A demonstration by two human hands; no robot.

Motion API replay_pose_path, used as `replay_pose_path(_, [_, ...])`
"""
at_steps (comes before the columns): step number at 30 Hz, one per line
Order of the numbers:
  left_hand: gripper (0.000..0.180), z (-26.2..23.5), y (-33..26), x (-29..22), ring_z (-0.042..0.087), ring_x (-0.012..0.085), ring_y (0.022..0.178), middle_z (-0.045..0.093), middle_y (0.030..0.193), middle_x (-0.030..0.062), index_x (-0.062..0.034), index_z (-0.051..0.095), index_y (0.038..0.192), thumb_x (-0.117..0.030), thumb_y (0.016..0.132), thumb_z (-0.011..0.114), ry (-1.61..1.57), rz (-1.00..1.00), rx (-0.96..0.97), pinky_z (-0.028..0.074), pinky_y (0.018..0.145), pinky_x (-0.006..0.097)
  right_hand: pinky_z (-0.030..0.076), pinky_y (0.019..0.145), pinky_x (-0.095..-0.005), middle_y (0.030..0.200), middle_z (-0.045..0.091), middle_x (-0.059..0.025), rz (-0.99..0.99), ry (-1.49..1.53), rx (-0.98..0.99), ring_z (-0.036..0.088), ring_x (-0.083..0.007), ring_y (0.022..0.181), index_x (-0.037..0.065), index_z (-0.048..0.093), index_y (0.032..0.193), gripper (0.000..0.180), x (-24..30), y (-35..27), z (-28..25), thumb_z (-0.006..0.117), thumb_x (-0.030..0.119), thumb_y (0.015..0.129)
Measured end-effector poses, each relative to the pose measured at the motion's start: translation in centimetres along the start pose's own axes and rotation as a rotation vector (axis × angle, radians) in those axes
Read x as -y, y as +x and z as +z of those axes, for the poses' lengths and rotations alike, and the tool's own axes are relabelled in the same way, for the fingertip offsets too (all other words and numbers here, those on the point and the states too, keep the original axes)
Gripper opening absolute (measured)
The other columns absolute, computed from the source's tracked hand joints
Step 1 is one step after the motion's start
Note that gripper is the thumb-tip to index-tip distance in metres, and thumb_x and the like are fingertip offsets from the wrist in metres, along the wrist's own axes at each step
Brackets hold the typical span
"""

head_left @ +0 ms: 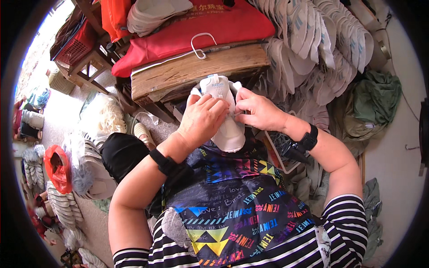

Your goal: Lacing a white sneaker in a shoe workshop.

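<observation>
A white shoe upper point(229, 136) is held above my lap, just off the near edge of the wooden bench, its rounded toe pointing toward me. Its tongue point(216, 85) stands up at the far end, with a small loop at the top. My left hand point(202, 117) lies across the left side of the upper, fingers curled over it near the lace opening. On the opposite side, my right hand point(260, 110) pinches at the upper's edge with thumb and forefinger. Anything small between those fingertips is hidden. Both wrists wear black bands.
Across the wooden bench point(178, 77) lie a bent white wire hook point(203, 44) and red cloth point(232, 27). Stacked shoe uppers point(308, 35) hang at the right, beside green cloth point(375, 98). Bundled uppers point(62, 207) and a red bag point(58, 169) are on the left floor.
</observation>
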State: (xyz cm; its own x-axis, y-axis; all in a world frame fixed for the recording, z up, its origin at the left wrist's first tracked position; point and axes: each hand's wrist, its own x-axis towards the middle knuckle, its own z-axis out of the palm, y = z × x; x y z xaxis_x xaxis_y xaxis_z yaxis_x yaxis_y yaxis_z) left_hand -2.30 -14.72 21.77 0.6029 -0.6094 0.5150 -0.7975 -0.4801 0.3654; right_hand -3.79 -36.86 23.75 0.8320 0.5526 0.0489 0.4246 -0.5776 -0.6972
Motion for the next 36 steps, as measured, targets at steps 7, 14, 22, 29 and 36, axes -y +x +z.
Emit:
replay_pose_path(7, [0.008, 1.3, -0.1, 0.6, 0.062, 0.0234, 0.083, 0.063, 0.083, 0.0036, -0.0111, 0.060, 0.090, -0.013, 0.083, 0.065, -0.147, -0.058, -0.131, 0.041, 0.077, 0.040, 0.047, 0.072, -0.0345, 0.093, 0.049, -0.0100, 0.168, 0.136, -0.285, 0.055, -0.0239, 0.081, -0.001, 0.061, 0.077, 0.012, 1.3, 0.5, 3.2, 0.066, 0.009, 0.083])
replay_pose_path(14, [0.012, 0.4, 0.1, 0.5, 0.063, 0.0226, 0.084, 0.066, 0.087, 0.0039, -0.0104, 0.062, 0.094, -0.011, 0.083, 0.066, -0.254, -0.133, -0.068, 0.041, 0.079, 0.038, 0.045, 0.066, -0.0260, 0.087, 0.050, -0.0056, 0.294, 0.288, -0.695, 0.052, -0.0142, 0.075, -0.002, 0.060, 0.069, 0.013, 1.2, 1.1, 5.3, 0.069, 0.001, 0.077])
replay_pose_path(22, [0.011, 0.2, 0.2, 0.3, 0.064, 0.0215, 0.083, 0.066, 0.086, 0.0031, -0.0103, 0.063, 0.093, -0.010, 0.082, 0.067, -0.262, -0.103, -0.071, 0.040, 0.081, 0.035, 0.041, 0.056, -0.0216, 0.090, 0.050, -0.0020, 0.455, 0.964, -0.671, 0.050, -0.0073, 0.066, 0.000, 0.061, 0.075, 0.017, 2.1, 1.8, 3.1, 0.065, 0.009, 0.090])
replay_pose_path(29, [0.005, 0.6, 0.2, -1.1, 0.060, 0.0132, 0.067, 0.063, 0.081, 0.0058, -0.0034, 0.062, 0.095, -0.003, 0.090, 0.062, -0.520, -0.481, -0.138, 0.048, 0.059, 0.027, 0.049, 0.052, -0.0221, 0.085, 0.054, -0.0027, 0.327, 0.799, -0.541, 0.062, -0.0079, 0.063, -0.001, 0.060, 0.089, 0.018, 3.2, 2.0, 3.4, 0.059, 0.015, 0.097])
replay_pose_path(36, [0.003, 0.7, -0.2, -1.2, 0.058, 0.0057, 0.070, 0.061, 0.080, 0.0008, -0.0008, 0.060, 0.096, -0.001, 0.093, 0.059, -0.730, -0.695, -0.165, 0.048, 0.062, 0.020, 0.054, 0.060, -0.0246, 0.087, 0.059, -0.0049, 0.340, 0.848, -0.423, 0.064, -0.0102, 0.066, -0.002, 0.059, 0.093, 0.010, 3.2, 1.7, 4.1, 0.059, 0.008, 0.095])
